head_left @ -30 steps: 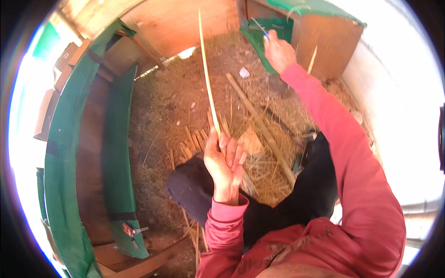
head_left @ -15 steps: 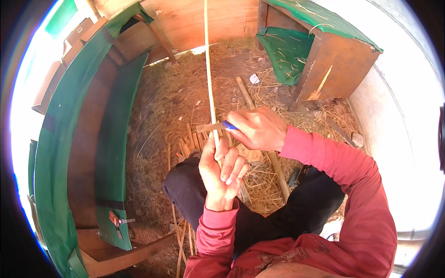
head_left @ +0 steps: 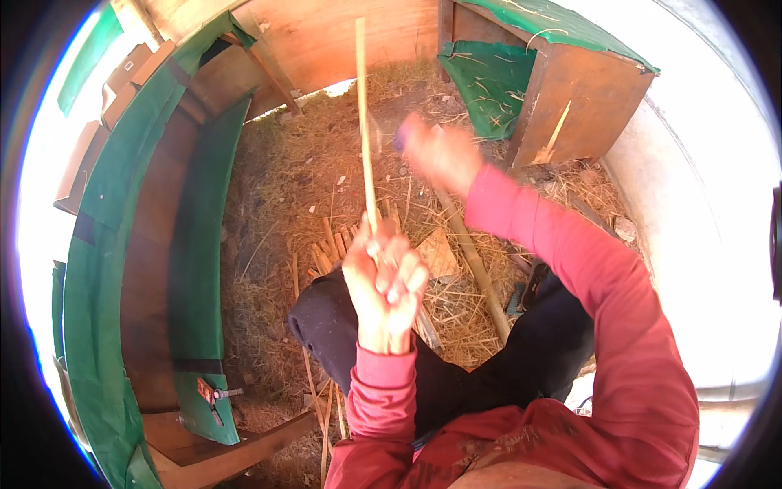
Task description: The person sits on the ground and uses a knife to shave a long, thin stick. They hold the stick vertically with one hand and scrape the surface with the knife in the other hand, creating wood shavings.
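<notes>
My left hand (head_left: 381,281) is closed round the lower end of a pale, thin strip of wood or bamboo (head_left: 365,122), which stands upright away from me. Farther out and to the right, my right hand (head_left: 442,156) is smeared by motion. Its fingers are wrapped round a knife (head_left: 399,140), of which a blue handle shows as a blur; the blade is a faint smear close beside the strip. Whether blade and strip touch I cannot tell.
Short split sticks (head_left: 330,248) lie beyond my left knee. A round pole (head_left: 474,265) rests on the straw between my legs. Green-covered shelving (head_left: 191,269) runs along the left, holding a small metal tool (head_left: 213,396). A brown cabinet (head_left: 582,102) stands far right.
My right hand has swung outward with the knife, away from my left hand. The strip's far tip now shows inside the picture. My left hand keeps its grip.
</notes>
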{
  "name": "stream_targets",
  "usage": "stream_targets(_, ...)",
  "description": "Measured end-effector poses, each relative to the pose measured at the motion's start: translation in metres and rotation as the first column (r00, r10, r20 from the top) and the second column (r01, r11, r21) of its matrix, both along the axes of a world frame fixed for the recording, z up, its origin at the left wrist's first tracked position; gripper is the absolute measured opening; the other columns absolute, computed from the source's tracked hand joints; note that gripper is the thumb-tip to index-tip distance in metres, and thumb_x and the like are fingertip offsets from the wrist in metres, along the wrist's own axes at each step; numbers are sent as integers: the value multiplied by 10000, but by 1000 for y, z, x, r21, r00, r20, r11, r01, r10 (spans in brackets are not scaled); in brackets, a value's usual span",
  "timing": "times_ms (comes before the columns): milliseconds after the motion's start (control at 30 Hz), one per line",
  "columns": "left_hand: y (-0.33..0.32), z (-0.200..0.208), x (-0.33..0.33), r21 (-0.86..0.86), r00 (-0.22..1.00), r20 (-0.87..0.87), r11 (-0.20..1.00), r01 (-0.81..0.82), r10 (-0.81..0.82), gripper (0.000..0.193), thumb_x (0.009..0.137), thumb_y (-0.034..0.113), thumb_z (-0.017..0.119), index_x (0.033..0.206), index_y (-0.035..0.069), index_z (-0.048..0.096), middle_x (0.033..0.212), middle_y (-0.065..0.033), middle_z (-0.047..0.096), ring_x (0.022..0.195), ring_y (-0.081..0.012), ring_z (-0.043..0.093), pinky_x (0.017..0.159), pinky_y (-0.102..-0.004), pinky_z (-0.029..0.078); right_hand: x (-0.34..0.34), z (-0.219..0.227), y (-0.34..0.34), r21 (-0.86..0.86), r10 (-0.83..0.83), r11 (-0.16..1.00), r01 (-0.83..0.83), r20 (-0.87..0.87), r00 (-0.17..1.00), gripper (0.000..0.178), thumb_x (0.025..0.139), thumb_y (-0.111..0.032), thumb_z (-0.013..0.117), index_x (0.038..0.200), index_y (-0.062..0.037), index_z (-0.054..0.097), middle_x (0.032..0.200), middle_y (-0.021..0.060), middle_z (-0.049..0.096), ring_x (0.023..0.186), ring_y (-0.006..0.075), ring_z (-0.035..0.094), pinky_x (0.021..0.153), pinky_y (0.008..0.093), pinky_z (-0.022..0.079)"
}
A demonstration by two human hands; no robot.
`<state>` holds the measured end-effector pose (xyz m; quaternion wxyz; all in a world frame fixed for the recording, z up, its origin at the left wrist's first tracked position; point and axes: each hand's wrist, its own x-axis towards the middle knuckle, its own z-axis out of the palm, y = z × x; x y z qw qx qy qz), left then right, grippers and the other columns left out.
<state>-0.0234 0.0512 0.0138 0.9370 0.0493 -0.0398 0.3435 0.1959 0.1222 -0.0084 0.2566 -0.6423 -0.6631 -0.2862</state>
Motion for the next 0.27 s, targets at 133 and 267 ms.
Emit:
stream_targets(133,-20,-22,-16,28,985,-159,998,-56,60,440,1033,390,302,672,158,400,398,37,285,296,-91,230,337,-243,203,129,55,-13,47,-317,916,398,-522,792,336,956,-356,467,994,-30,534,660,183,634,657,345,652,586,483,484)
stream_targets(267,-20,6,-22,183,942,-288,975,-124,174,436,1026,463,267,906,121,509,387,33,315,279,-106,235,317,-246,225,95,53,-41,-2,-206,971,240,-519,830,440,938,-480,455,1037,-57,523,717,179,663,713,365,669,637,528,493)
